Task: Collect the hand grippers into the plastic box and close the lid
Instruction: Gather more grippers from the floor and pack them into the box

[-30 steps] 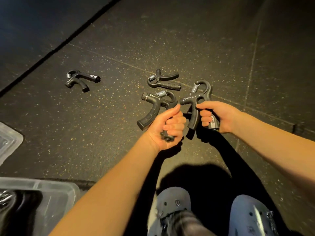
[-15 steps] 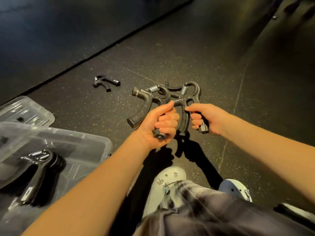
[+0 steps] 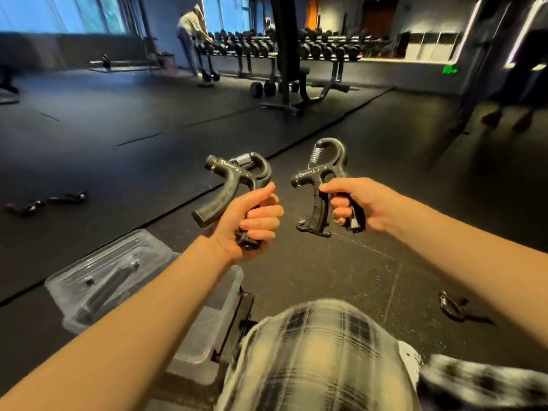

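Left grip (image 3: pixel 249 221): closed round one handle of a black hand gripper (image 3: pixel 234 176), held in the air above the floor. The spring loop is uppermost, the adjuster knob is turned left and the free handle slants down to the left.

Right grip (image 3: pixel 355 203): closed round one handle of a second hand gripper (image 3: pixel 323 170), held just beside the first and apart from it. The long axis is near upright, with the spring on top and the handle ends down.

Pale lettering is carried on both crossbars; it cannot be read.

Clear plastic box (image 3: pixel 213 295): set on the floor at lower left, partly hidden by the left forearm.

Third hand gripper (image 3: pixel 456 310): laid flat on the rubber floor (image 3: pixel 341 262) at lower right.

Dumbbell rack (image 3: pixel 296 48): far background.
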